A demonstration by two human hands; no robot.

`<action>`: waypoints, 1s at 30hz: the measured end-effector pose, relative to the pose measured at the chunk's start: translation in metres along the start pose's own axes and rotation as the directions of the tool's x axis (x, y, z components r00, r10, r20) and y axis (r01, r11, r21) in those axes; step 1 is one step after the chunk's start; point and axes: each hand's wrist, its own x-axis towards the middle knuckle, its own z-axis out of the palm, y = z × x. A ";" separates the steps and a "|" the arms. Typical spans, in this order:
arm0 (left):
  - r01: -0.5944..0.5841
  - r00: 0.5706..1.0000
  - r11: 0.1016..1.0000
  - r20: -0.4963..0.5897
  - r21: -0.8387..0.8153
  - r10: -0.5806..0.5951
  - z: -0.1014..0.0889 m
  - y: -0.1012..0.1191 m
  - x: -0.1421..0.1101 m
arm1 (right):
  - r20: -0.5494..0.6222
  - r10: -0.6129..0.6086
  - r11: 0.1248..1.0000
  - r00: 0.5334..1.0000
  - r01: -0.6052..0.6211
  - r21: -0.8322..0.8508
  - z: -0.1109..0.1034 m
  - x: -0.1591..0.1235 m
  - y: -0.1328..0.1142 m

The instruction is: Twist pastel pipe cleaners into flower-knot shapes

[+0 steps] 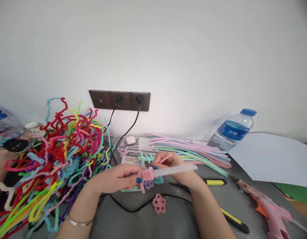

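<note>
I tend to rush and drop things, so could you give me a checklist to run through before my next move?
1. Pink coil around the white stick: ok.
2. Left hand steadying the coil: ok, fingers on it.
3. Pink strip in the right hand: ok, pinched.
4. Glue gun nozzle well away from the pipe cleaners: not ok, close to blue ends.
5. Glue gun hot: cannot tell.
6. Bottle capped: ok.
</note>
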 end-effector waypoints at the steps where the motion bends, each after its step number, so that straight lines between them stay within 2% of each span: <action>1: -0.009 0.998 0.999 -0.061 -0.040 0.006 0.001 -0.001 0.001 | -0.030 -0.007 1.000 1.000 0.007 -0.004 -0.001 0.000 0.001; 4: -0.042 0.974 0.992 -0.227 -0.117 0.014 0.002 -0.005 0.008 | -0.050 0.014 0.999 0.999 -0.016 -0.036 -0.001 0.000 0.000; 6: -0.055 0.957 0.991 -0.291 -0.122 0.017 0.002 -0.006 0.013 | -0.048 0.034 0.998 0.998 -0.037 -0.049 -0.001 0.000 -0.002; 15: -0.031 0.918 0.997 -0.397 -0.069 0.001 0.005 -0.007 0.018 | -0.064 0.058 0.987 0.996 -0.067 -0.145 0.003 0.001 -0.008; 22: 0.005 0.836 0.999 -0.548 0.046 0.021 0.005 -0.009 0.020 | -0.063 0.051 0.986 0.997 -0.060 -0.155 0.003 0.001 -0.006; 30: -0.027 0.836 0.994 -0.543 0.105 0.080 0.004 -0.011 0.020 | -0.065 0.034 0.986 0.997 -0.044 -0.160 0.002 0.000 -0.006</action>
